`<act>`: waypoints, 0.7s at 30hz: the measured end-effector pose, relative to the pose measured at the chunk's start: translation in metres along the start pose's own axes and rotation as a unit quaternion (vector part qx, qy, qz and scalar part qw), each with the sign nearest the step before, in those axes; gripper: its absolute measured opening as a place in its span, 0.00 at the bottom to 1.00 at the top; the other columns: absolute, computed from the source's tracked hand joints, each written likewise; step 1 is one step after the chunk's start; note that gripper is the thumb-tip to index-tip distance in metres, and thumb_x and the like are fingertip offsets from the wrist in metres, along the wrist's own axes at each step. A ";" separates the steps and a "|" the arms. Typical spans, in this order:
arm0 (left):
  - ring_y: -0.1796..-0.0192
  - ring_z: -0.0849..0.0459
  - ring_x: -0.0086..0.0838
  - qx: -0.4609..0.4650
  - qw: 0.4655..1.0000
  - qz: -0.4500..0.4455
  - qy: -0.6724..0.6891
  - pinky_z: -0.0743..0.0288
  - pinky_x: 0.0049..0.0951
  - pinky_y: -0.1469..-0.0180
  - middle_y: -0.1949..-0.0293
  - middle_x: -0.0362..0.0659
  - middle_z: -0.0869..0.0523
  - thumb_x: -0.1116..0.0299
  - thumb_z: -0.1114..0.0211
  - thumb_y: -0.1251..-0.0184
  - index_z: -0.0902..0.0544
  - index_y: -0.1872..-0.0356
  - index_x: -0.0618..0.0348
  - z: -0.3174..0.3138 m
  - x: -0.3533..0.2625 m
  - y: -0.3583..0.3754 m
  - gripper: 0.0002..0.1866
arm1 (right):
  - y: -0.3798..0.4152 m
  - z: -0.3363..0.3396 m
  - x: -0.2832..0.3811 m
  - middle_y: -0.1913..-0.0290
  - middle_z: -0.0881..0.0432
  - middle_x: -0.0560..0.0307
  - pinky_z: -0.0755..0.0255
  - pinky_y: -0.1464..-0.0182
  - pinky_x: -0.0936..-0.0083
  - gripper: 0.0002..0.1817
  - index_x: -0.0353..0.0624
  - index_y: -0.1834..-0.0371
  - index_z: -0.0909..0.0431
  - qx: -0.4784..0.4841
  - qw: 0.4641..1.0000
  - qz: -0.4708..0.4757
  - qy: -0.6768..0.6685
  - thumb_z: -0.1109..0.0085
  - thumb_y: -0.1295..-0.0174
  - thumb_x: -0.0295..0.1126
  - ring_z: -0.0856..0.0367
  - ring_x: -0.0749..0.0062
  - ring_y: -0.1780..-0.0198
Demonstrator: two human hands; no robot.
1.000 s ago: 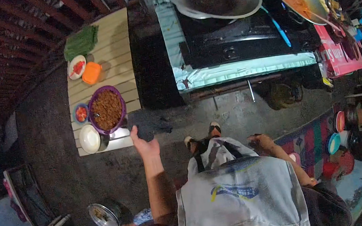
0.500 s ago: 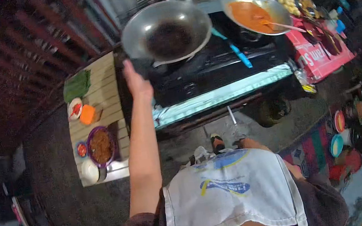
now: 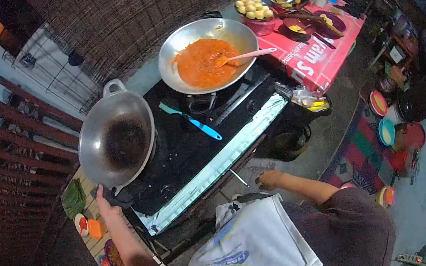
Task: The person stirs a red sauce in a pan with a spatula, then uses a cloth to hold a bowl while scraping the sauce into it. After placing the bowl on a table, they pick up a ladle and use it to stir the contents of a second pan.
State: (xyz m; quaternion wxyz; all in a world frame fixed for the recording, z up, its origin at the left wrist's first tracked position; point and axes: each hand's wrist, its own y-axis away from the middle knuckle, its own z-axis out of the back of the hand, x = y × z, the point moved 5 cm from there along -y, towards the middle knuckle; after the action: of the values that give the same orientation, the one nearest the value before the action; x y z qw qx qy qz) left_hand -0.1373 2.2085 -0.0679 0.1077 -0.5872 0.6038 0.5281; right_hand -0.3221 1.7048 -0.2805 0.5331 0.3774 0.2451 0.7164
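Observation:
My left hand [image 3: 109,206] is at the near edge of a large metal wok [image 3: 125,139], one finger pointing up along its side. Its other fingers close on what looks like a dark cloth [image 3: 121,198] beside the wok's near handle. The wok's inside is bare with a dark burnt bottom, and it sits on the left of the black stove [image 3: 183,155]. My right hand [image 3: 270,179] hangs low in front of the stove with curled fingers, a small dark thing at their tips that I cannot make out.
A second wok [image 3: 164,51] holds orange-red sauce [image 3: 203,58] and a pink-handled spatula [image 3: 250,54]. A blue spatula [image 3: 202,126] lies between the woks. Eggs [image 3: 254,7] and bowls stand on the red-covered table [image 3: 304,70]. The slatted table [image 3: 75,201] at left bears several small dishes.
The view has swung to the right and my body has turned. My left hand has come to the wok's near handle. My right hand now shows in front of the stove.

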 end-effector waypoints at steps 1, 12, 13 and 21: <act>0.53 0.23 0.38 0.002 1.000 0.002 -0.004 0.30 0.41 0.47 0.53 0.43 0.21 0.60 0.41 0.44 0.24 0.55 0.57 0.005 0.001 -0.007 0.18 | 0.005 0.003 -0.001 0.51 0.24 0.50 0.30 0.50 0.63 0.20 0.57 0.49 0.27 0.000 1.000 -0.002 -0.005 0.49 0.46 0.45 0.24 0.55 0.52; 0.61 0.20 0.40 -0.038 0.997 -0.055 -0.026 0.24 0.41 0.59 0.61 0.46 0.19 0.63 0.41 0.49 0.24 0.62 0.58 0.009 0.004 -0.008 0.14 | 0.047 0.003 -0.064 0.55 0.22 0.49 0.30 0.52 0.61 0.21 0.54 0.49 0.27 -0.053 0.996 -0.056 -0.043 0.48 0.47 0.45 0.24 0.54 0.52; 0.61 0.20 0.40 -0.035 0.997 -0.056 -0.027 0.24 0.41 0.59 0.61 0.46 0.19 0.63 0.41 0.49 0.24 0.62 0.58 0.013 0.007 -0.009 0.14 | 0.052 -0.003 -0.073 0.55 0.22 0.49 0.30 0.52 0.61 0.21 0.54 0.49 0.27 -0.056 0.996 -0.058 -0.044 0.48 0.47 0.45 0.24 0.54 0.52; 0.62 0.20 0.40 -0.072 0.990 -0.112 0.054 0.25 0.40 0.57 0.63 0.45 0.19 0.64 0.47 0.43 0.24 0.62 0.60 0.034 0.021 0.069 0.12 | 0.126 -0.038 -0.129 0.53 0.24 0.47 0.31 0.51 0.62 0.22 0.50 0.48 0.29 -0.017 0.998 -0.058 -0.021 0.50 0.45 0.44 0.26 0.54 0.51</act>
State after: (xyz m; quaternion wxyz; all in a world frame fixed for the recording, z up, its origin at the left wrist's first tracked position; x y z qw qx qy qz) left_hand -0.2166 2.2047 -0.0620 0.0908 -0.6848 0.4998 0.5224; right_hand -0.4066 1.5447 -0.2445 0.5854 0.3679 0.2434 0.6803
